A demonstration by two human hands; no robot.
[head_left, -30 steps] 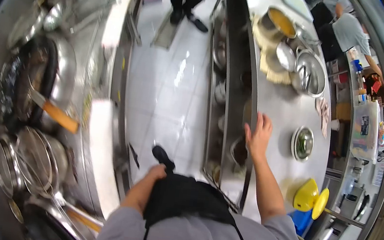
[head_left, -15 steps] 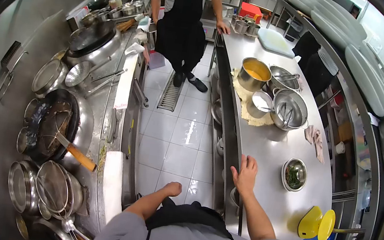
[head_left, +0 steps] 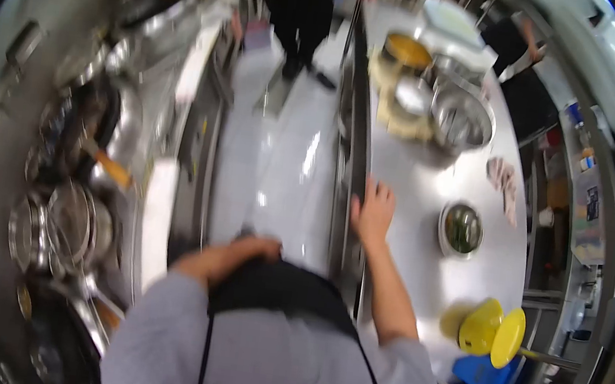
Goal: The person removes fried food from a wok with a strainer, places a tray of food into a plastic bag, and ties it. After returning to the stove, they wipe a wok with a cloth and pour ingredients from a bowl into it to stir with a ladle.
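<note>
My right hand [head_left: 374, 209] rests on the near edge of the steel table [head_left: 409, 270], fingers stretched forward and holding nothing. To its right on the tabletop stands a small metal bowl [head_left: 461, 230] with chopped greens inside. My left hand [head_left: 258, 247] is in front of my waist, against or just over the black apron [head_left: 280, 288]. Its fingers are smeared by motion, so their shape is unclear.
Farther up the table are a pot of orange liquid [head_left: 407, 52], a colander [head_left: 462, 119] and a crumpled cloth [head_left: 502, 187]. A yellow container [head_left: 481, 326] stands near right. At left, a wok [head_left: 81, 130] and strainers [head_left: 70, 220] line the stove. A person [head_left: 296, 2] stands ahead in the aisle.
The view has tilted and blurred. My left hand has come in from above the aisle to the apron front. My right hand stays at the table edge, nearer the rim.
</note>
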